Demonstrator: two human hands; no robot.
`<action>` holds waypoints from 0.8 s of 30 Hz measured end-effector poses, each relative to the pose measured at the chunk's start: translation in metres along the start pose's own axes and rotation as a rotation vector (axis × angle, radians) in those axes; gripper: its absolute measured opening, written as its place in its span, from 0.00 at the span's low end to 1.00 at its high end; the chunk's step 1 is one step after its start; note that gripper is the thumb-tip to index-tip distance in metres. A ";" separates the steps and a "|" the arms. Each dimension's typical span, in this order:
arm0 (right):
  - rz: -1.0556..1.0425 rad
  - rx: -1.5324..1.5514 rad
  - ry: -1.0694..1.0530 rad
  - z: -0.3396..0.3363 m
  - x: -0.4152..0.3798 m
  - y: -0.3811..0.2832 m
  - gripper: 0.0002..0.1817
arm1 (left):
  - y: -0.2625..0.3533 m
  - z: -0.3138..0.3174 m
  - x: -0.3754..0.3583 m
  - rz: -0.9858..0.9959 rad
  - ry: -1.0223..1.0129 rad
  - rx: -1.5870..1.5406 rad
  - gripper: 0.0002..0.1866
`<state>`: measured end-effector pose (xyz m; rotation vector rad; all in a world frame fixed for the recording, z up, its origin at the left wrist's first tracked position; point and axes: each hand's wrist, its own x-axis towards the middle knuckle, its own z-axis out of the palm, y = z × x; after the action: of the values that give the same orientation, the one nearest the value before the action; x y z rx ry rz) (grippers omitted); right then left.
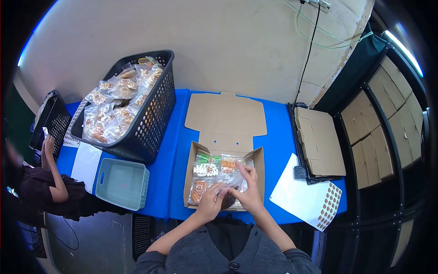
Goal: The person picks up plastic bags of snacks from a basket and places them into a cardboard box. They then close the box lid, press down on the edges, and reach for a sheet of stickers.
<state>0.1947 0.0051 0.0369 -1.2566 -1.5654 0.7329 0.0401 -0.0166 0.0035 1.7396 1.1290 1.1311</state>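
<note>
An open cardboard box (188,182) stands on the blue tablecloth in front of me, its lid laid back. Inside lie clear packets: green sticks (207,159), white pieces (206,170), orange pieces (228,165) and orange-brown sticks (197,192). Over the box's near right part, my left hand (212,199) and my right hand (247,189) are close together with a clear plastic packet (232,179) between them. The fingers of both are closed on it. What the packet holds is hard to make out, and my hands hide the packets beneath.
A tall dark basket (155,123) full of packets stands back left, beside an empty pale green basket (122,201). Flat cardboard (321,141) is stacked at right near a sticker sheet (292,189). Another person (57,187) is at far left. Shelves with boxes (374,155) stand far right.
</note>
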 end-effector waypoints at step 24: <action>0.342 0.450 -0.640 -0.027 -0.005 0.032 0.16 | -0.009 -0.047 -0.006 -0.061 -0.255 0.133 0.21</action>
<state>0.2318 0.0064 0.0165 -1.0007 -1.5460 1.7333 -0.0078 -0.0131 0.0088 1.8767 1.1106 0.7858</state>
